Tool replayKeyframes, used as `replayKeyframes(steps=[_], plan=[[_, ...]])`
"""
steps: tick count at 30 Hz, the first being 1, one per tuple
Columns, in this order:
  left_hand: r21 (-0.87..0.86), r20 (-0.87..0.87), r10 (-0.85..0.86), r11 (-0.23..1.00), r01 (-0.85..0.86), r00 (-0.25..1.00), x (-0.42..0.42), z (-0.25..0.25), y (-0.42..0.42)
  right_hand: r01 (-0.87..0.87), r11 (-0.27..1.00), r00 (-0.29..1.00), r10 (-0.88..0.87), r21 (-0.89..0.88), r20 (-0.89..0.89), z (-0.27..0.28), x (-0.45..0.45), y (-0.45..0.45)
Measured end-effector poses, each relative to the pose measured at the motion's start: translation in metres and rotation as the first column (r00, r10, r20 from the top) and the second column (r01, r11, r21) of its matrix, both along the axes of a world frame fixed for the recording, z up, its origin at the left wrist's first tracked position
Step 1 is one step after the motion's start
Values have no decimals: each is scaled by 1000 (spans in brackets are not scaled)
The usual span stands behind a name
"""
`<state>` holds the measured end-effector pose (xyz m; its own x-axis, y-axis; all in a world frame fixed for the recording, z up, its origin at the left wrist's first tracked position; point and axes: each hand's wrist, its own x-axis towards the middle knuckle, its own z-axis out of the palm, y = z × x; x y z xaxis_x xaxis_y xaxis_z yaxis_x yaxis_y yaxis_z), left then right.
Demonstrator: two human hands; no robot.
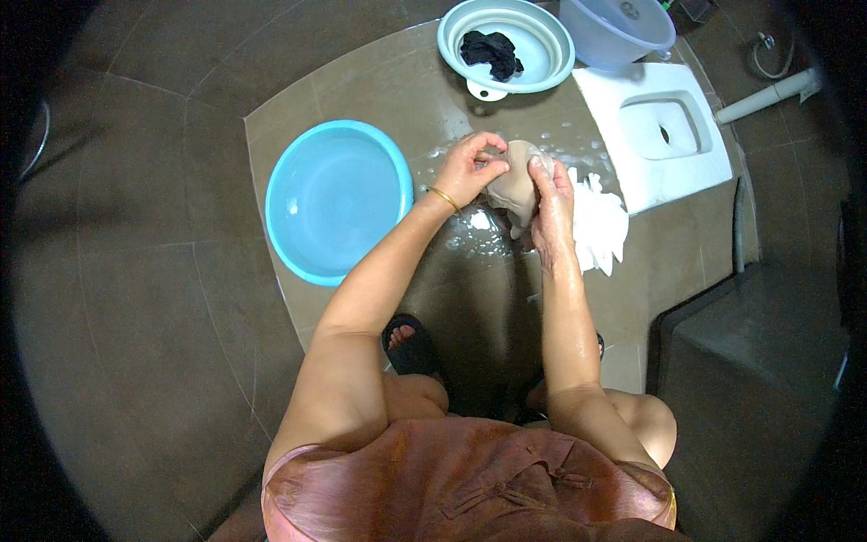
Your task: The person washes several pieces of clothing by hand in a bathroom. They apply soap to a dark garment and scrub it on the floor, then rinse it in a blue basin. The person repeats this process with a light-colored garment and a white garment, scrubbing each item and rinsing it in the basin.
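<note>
A wet, beige piece of cloth [520,177] is held up between my two hands, above the wet floor. My right hand [554,203] grips its right side, with the thumb lying over the front. At its upper left edge, my left hand [472,169] has thumb and forefinger bent onto the fabric; the other fingers are partly hidden. A gold bangle [443,199] circles my left wrist. Just right of my right hand, a crumpled white cloth [599,223] lies on the tiles, partly covered by that hand.
A blue plastic basin [408,196] with water stands at left. Farther off are a pale blue collapsible basin [450,57] holding a black cloth [493,54], and a translucent tub [613,40]. A white squat toilet [637,190] lies at right. Suds and water wet the tiled floor [474,264].
</note>
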<state>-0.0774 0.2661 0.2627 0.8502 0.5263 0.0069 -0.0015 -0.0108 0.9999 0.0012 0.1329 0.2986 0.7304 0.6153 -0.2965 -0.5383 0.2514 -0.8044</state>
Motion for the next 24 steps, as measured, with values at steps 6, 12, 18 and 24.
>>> replayKeyframes(steps=[6,12,18,24], plan=[[296,7,-102,950,95,995,-4,-6,14,11,1000,1000,-11,-11,-8,7,-2,-1],[483,-133,-215,838,253,967,0,72,-1,-27,994,994,37,-105,100,0,18,-16],[121,-147,-118,983,136,982,9,65,-10,-19,962,879,146,-272,455,16,13,4],[246,-555,-300,831,498,776,-4,58,2,240,883,660,157,-404,735,15,16,6]])
